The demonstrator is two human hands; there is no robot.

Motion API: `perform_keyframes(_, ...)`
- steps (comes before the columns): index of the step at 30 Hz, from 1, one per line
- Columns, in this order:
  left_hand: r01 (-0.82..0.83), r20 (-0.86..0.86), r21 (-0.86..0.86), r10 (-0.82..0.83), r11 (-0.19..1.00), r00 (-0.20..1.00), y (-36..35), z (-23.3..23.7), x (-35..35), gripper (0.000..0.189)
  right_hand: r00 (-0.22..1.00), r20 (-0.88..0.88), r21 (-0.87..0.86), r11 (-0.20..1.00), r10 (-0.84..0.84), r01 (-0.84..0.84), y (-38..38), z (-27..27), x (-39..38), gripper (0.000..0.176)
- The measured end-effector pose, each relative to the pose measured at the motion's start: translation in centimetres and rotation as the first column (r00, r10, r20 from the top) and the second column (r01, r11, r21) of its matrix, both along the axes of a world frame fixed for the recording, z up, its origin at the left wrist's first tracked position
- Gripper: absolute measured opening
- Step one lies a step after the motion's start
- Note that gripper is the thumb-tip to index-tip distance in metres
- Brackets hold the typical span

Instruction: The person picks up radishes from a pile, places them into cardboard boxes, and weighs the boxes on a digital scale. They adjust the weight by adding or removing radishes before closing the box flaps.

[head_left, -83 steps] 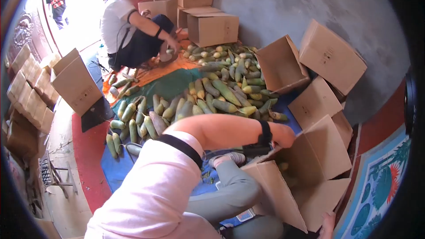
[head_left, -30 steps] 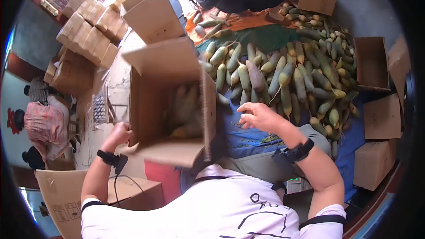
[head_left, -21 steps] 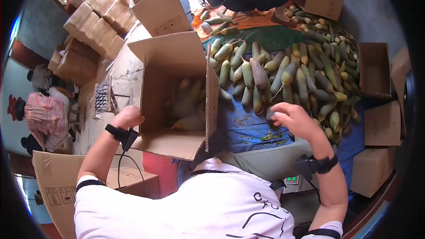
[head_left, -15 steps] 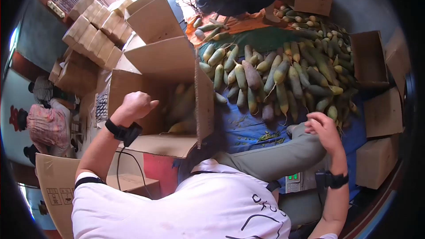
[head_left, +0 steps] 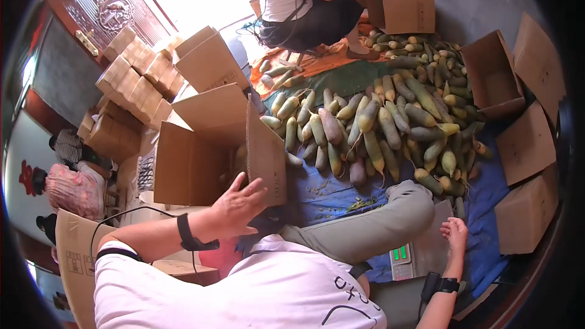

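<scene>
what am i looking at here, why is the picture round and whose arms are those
There is no machine here. A person wears a camera on the head that looks down through a very wide lens, which makes the picture round and bent. The white shirt at the bottom and both arms belong to that person.

The left hand is open with fingers spread, at the near flap of an open cardboard box. The right hand is loosely curled, holds nothing and is low beside a scale with green digits.

On the floor lies a blue sheet with a heap of long green and yellow vegetables; a few lie in the box. Another person crouches at the far end among other boxes.
</scene>
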State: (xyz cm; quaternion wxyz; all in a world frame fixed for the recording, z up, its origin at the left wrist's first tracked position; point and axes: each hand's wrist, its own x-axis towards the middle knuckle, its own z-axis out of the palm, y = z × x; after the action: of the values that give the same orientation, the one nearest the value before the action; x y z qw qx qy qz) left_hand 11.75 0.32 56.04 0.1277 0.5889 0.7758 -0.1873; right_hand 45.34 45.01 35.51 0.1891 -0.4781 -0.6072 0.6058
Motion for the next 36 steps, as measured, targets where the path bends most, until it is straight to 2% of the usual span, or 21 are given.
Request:
perform_keyframes(2, 0.031, 0.019, -0.020, -0.031, 0.999, 0.999, 0.3, -1.1, 1.4, 0.046, 0.997, 0.004, -0.084, 0.994, -0.075, 0.075, -0.3, 0.1, 0.0, 0.017)
perform_keyframes(5, 0.072, 0.078, -0.029, -0.069, 0.997, 0.994, 1.8, -2.4, 3.0, 0.045, 0.996, -0.022, -0.048, 0.995, -0.088, 0.087, -0.2, 0.3, 0.2, 0.016)
perform_keyframes(7, -0.033, 0.123, -0.053, 0.039, 0.998, 0.992, 3.0, -4.0, 3.4, 0.045, 0.995, -0.032, -0.039, 0.995, -0.093, 0.092, -0.1, 0.3, 0.7, 0.016)
perform_keyframes(8, -0.037, 0.176, 0.032, 0.031, 0.999, 0.984, 3.9, -4.4, 3.7, 0.043, 0.994, -0.045, -0.033, 0.995, -0.095, 0.093, -0.2, 0.2, 0.9, 0.016)
perform_keyframes(9, -0.023, 0.182, 0.029, 0.017, 0.999, 0.983, 4.9, -4.8, 4.0, 0.043, 0.993, -0.040, -0.035, 0.993, -0.110, 0.108, -0.3, 0.1, 1.2, 0.016)
perform_keyframes(11, -0.165, 0.415, 0.251, 0.048, 0.954, 0.908, 7.3, -5.5, 4.4, 0.040, 0.994, -0.054, 0.065, 0.993, -0.091, 0.095, -0.7, 0.3, 1.7, 0.016)
perform_keyframes(14, -0.282, 0.645, 0.295, 0.027, 0.913, 0.764, 11.8, -8.1, 4.9, 0.037, 0.992, -0.042, 0.072, 0.990, -0.117, 0.120, -1.3, 0.9, 2.4, 0.016)
perform_keyframes(16, -0.274, 0.661, 0.382, -0.054, 0.882, 0.748, 15.8, -7.4, 5.9, 0.034, 0.992, -0.027, 0.086, 0.989, -0.121, 0.123, -1.7, 1.1, 3.3, 0.017)
perform_keyframes(18, -0.177, 0.624, 0.492, -0.204, 0.852, 0.754, 20.1, -6.6, 5.9, 0.032, 0.983, -0.024, 0.088, 0.979, -0.181, 0.183, -1.7, 1.2, 3.8, 0.017)
perform_keyframes(21, -0.203, 0.629, 0.446, -0.144, 0.872, 0.764, 24.4, -8.0, 4.1, 0.031, 0.968, -0.026, 0.091, 0.964, -0.248, 0.250, -2.1, 1.4, 4.8, 0.017)
perform_keyframes(23, -0.162, 0.578, 0.307, -0.049, 0.938, 0.814, 25.4, -11.6, 1.8, 0.035, 0.964, -0.032, 0.109, 0.958, -0.265, 0.267, -2.2, 1.3, 5.6, 0.017)
perform_keyframes(25, -0.129, 0.447, -0.101, 0.161, 0.987, 0.880, 25.5, -17.6, -1.2, 0.035, 0.956, -0.035, 0.135, 0.947, -0.291, 0.293, -2.5, 1.5, 6.4, 0.016)
perform_keyframes(26, 0.158, 0.369, -0.092, -0.114, 0.983, 0.923, 24.1, -24.0, -4.1, 0.036, 0.954, -0.043, 0.122, 0.946, -0.296, 0.299, -2.8, 1.6, 6.4, 0.016)
perform_keyframes(27, -0.019, 0.425, -0.208, 0.108, 0.978, 0.899, 23.0, -23.2, -4.1, 0.030, 0.952, -0.051, 0.110, 0.946, -0.301, 0.305, -3.2, 1.9, 6.5, 0.016)
perform_keyframes(28, 0.039, 0.391, -0.388, 0.126, 0.921, 0.912, 22.3, -25.2, -5.2, 0.032, 0.954, -0.043, 0.126, 0.946, -0.296, 0.300, -3.4, 2.2, 6.6, 0.016)
perform_keyframes(29, 0.050, 0.268, -0.433, 0.076, 0.900, 0.960, 21.3, -26.1, -4.9, 0.036, 0.956, -0.045, 0.142, 0.945, -0.291, 0.294, -3.7, 2.1, 6.7, 0.015)
perform_keyframes(30, 0.266, 0.322, -0.463, -0.118, 0.846, 0.939, 20.0, -31.1, -7.2, 0.043, 0.956, -0.029, 0.148, 0.944, -0.293, 0.294, -3.8, 2.2, 6.9, 0.015)
perform_keyframes(31, 0.261, 0.309, -0.579, -0.089, 0.772, 0.947, 19.6, -30.8, -6.7, 0.039, 0.956, -0.010, 0.150, 0.945, -0.292, 0.290, -3.9, 2.1, 7.0, 0.015)
perform_keyframes(33, 0.320, 0.328, -0.626, -0.132, 0.711, 0.935, 16.5, -35.1, -8.3, 0.036, 0.947, -0.004, 0.159, 0.935, -0.320, 0.316, -4.3, 1.9, 7.4, 0.014)
perform_keyframes(35, 0.057, 0.213, -0.852, 0.246, 0.521, 0.946, 16.6, -33.9, -7.7, 0.035, 0.953, 0.014, 0.166, 0.941, -0.302, 0.295, -4.5, 2.0, 7.4, 0.014)
perform_keyframes(36, 0.037, 0.110, -0.919, 0.165, 0.392, 0.980, 16.1, -33.9, -7.2, 0.039, 0.949, 0.018, 0.154, 0.939, -0.315, 0.308, -4.6, 1.9, 7.5, 0.015)
